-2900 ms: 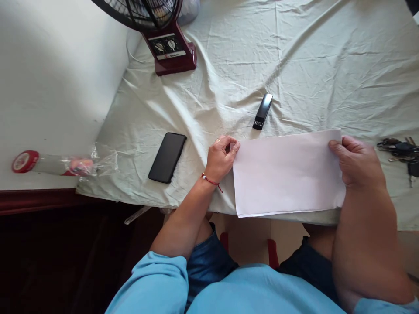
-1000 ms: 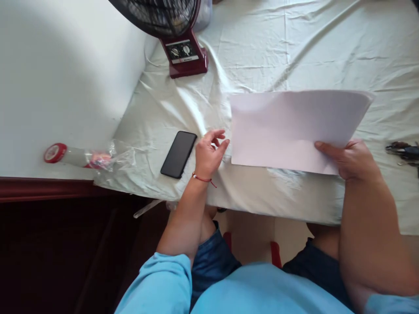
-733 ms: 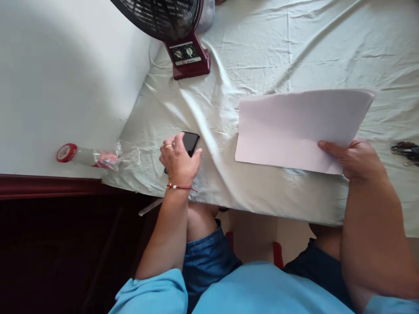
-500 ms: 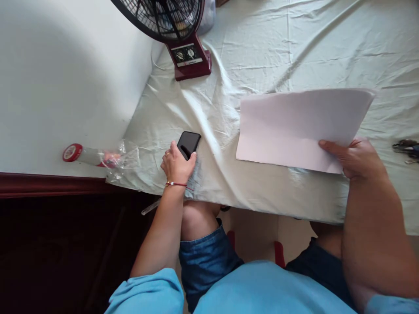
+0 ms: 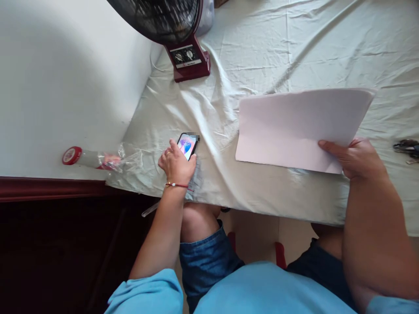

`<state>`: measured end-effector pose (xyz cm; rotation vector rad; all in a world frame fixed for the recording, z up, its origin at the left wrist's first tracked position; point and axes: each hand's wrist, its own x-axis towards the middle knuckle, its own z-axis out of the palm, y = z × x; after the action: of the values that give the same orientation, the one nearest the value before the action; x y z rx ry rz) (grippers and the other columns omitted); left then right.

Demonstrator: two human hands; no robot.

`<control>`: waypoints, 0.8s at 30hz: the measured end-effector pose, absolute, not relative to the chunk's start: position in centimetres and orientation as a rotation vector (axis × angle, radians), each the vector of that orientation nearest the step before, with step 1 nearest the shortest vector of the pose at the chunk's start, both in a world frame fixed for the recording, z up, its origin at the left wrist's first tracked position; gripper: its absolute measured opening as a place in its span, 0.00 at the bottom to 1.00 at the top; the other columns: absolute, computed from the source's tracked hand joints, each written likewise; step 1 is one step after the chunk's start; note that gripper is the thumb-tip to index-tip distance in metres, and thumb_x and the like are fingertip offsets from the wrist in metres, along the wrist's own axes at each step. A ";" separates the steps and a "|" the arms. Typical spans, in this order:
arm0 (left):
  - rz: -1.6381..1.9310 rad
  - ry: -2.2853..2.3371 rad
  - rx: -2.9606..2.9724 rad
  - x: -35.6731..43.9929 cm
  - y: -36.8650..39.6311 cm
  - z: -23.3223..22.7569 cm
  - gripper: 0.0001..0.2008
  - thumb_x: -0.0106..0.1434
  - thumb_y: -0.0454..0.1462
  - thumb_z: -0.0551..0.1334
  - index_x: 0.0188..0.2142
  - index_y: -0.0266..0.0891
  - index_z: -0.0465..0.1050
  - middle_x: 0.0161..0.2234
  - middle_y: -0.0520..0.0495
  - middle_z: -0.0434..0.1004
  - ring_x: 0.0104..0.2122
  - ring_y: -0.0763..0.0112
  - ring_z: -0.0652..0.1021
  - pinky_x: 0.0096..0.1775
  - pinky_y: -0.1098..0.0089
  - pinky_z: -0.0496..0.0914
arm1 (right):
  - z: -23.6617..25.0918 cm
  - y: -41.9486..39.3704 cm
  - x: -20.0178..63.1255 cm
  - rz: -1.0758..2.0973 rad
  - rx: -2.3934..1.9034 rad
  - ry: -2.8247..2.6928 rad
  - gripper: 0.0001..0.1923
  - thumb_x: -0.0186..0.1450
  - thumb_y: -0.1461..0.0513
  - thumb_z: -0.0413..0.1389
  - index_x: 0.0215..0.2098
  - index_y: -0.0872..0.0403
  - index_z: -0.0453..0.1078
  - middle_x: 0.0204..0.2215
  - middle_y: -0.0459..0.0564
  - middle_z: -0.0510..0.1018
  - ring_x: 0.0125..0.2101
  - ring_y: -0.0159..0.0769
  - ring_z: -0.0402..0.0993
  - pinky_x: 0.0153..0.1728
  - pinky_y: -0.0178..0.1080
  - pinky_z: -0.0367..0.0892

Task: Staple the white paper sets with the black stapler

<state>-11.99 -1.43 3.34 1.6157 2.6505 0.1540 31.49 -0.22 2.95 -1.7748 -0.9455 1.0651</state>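
My left hand [image 5: 177, 166] is closed around the lower part of a smartphone [image 5: 187, 145], thumb along its right edge and fingers on the left. The phone is at the table's near left, its lit screen showing a colourful picture; my hand hides its lower end. My right hand [image 5: 362, 159] grips the right end of several white sheets of paper [image 5: 291, 128], with the thumb on top and the other fingers hidden underneath. The sheets' right end is raised and slightly bent, while their left end is low over the tablecloth.
A dark red fan [image 5: 191, 61] stands at the back left of the cloth-covered table [image 5: 255, 48]. Against the wall lies a clear container with a red lid [image 5: 72, 155], beside crumpled clear plastic [image 5: 129, 161]. Keys [image 5: 406, 147] lie at the right edge.
The phone's screen has gone from dark to lit. The fan blades now look blurred. Both hands keep nearly the same places.
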 end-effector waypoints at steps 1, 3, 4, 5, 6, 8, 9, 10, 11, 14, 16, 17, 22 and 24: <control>0.261 2.615 1.688 -11.3 -1.7 3.2 0.46 0.66 0.40 0.69 0.76 0.23 0.55 0.70 0.18 0.67 0.73 0.32 0.67 0.73 0.39 0.60 | 2.9 -0.2 31.5 1.066 -1.765 -0.946 0.16 0.53 0.57 0.66 0.39 0.54 0.77 0.42 0.47 0.79 0.36 0.29 0.76 0.34 0.29 0.73; 0.589 2.412 1.847 -9.2 -2.0 2.7 0.43 0.65 0.39 0.69 0.75 0.27 0.58 0.74 0.22 0.63 0.76 0.40 0.63 0.76 0.45 0.57 | 2.8 -0.2 31.7 1.069 -1.745 -0.948 0.17 0.53 0.56 0.67 0.39 0.54 0.77 0.42 0.47 0.79 0.36 0.29 0.76 0.33 0.29 0.73; 0.765 2.252 1.878 -8.0 -2.0 2.3 0.40 0.66 0.39 0.68 0.74 0.29 0.60 0.73 0.24 0.64 0.76 0.44 0.64 0.76 0.48 0.59 | 2.7 -0.2 31.8 1.070 -1.734 -0.952 0.17 0.52 0.56 0.67 0.39 0.53 0.77 0.42 0.47 0.79 0.36 0.29 0.76 0.33 0.28 0.73; 0.885 2.089 1.875 -6.6 -1.8 1.8 0.39 0.68 0.42 0.68 0.73 0.29 0.61 0.72 0.23 0.66 0.74 0.45 0.66 0.75 0.49 0.61 | 2.6 -0.1 31.9 1.072 -1.720 -0.956 0.19 0.52 0.55 0.68 0.40 0.53 0.77 0.43 0.47 0.79 0.37 0.30 0.77 0.33 0.28 0.73; 0.977 1.947 1.826 -5.2 -1.4 1.3 0.38 0.69 0.45 0.68 0.72 0.29 0.61 0.71 0.22 0.67 0.73 0.45 0.68 0.73 0.49 0.64 | 2.5 -0.1 32.0 1.075 -1.703 -0.961 0.20 0.52 0.55 0.68 0.41 0.53 0.77 0.44 0.47 0.79 0.37 0.30 0.77 0.33 0.28 0.73; 1.094 1.737 1.656 -2.6 -0.1 0.2 0.37 0.71 0.49 0.68 0.71 0.34 0.60 0.71 0.24 0.67 0.73 0.46 0.69 0.72 0.48 0.66 | 2.3 0.0 32.3 1.090 -1.662 -0.975 0.23 0.51 0.53 0.69 0.43 0.52 0.77 0.45 0.48 0.78 0.38 0.31 0.77 0.35 0.29 0.74; 1.123 1.661 1.553 -1.4 0.7 -0.3 0.38 0.71 0.51 0.69 0.71 0.36 0.59 0.71 0.24 0.67 0.74 0.47 0.68 0.72 0.49 0.66 | 2.2 0.0 32.3 1.096 -1.640 -0.982 0.24 0.51 0.52 0.69 0.44 0.52 0.77 0.46 0.48 0.78 0.39 0.32 0.77 0.37 0.30 0.74; 1.150 1.607 1.438 -0.5 1.5 -0.6 0.40 0.70 0.52 0.70 0.72 0.37 0.58 0.72 0.25 0.65 0.74 0.48 0.68 0.71 0.50 0.67 | 2.2 0.0 32.4 1.098 -1.619 -0.988 0.25 0.51 0.52 0.69 0.44 0.53 0.77 0.46 0.48 0.78 0.40 0.33 0.78 0.38 0.31 0.75; 1.170 1.568 1.326 0.2 2.3 -0.8 0.41 0.70 0.51 0.71 0.72 0.38 0.57 0.73 0.24 0.64 0.75 0.49 0.67 0.72 0.51 0.66 | 2.3 -0.1 32.4 1.098 -1.598 -0.996 0.25 0.51 0.52 0.69 0.45 0.53 0.76 0.47 0.48 0.78 0.41 0.33 0.78 0.40 0.32 0.75; 1.235 1.498 1.150 0.7 3.7 -0.6 0.45 0.65 0.53 0.74 0.71 0.37 0.58 0.74 0.26 0.64 0.76 0.50 0.65 0.74 0.53 0.63 | 2.8 -0.5 32.3 1.073 -1.544 -1.028 0.24 0.52 0.52 0.69 0.44 0.52 0.76 0.48 0.46 0.77 0.45 0.32 0.77 0.47 0.33 0.73; 1.280 1.395 1.213 0.0 3.9 0.0 0.42 0.61 0.59 0.75 0.65 0.38 0.67 0.70 0.30 0.71 0.74 0.49 0.68 0.75 0.54 0.63 | 3.1 -0.8 32.1 1.037 -1.504 -1.061 0.22 0.52 0.53 0.69 0.44 0.51 0.75 0.49 0.44 0.76 0.48 0.31 0.75 0.50 0.32 0.72; 1.276 1.314 1.261 -0.5 4.0 0.4 0.39 0.61 0.60 0.74 0.60 0.38 0.73 0.65 0.34 0.77 0.70 0.49 0.73 0.73 0.54 0.66 | 3.3 -1.0 31.9 1.003 -1.485 -1.082 0.22 0.53 0.54 0.69 0.44 0.51 0.75 0.49 0.44 0.76 0.49 0.30 0.74 0.51 0.32 0.71; 1.316 1.180 1.348 -3.0 3.6 1.0 0.28 0.55 0.60 0.77 0.40 0.41 0.82 0.45 0.41 0.87 0.50 0.51 0.84 0.58 0.47 0.80 | 3.3 -1.4 30.9 0.743 -1.489 -1.125 0.20 0.53 0.53 0.69 0.40 0.53 0.74 0.46 0.44 0.76 0.49 0.30 0.74 0.55 0.36 0.69; 1.323 1.166 1.390 -3.6 3.5 1.1 0.27 0.53 0.57 0.79 0.42 0.41 0.84 0.46 0.42 0.87 0.50 0.52 0.84 0.58 0.48 0.80 | 3.4 -1.5 30.7 0.711 -1.455 -1.123 0.20 0.53 0.52 0.68 0.40 0.52 0.74 0.44 0.44 0.76 0.49 0.32 0.74 0.57 0.39 0.69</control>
<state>-3.64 3.48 1.07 1.3897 1.1664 1.3231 30.72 -1.53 3.41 -1.4551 -1.1228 0.7110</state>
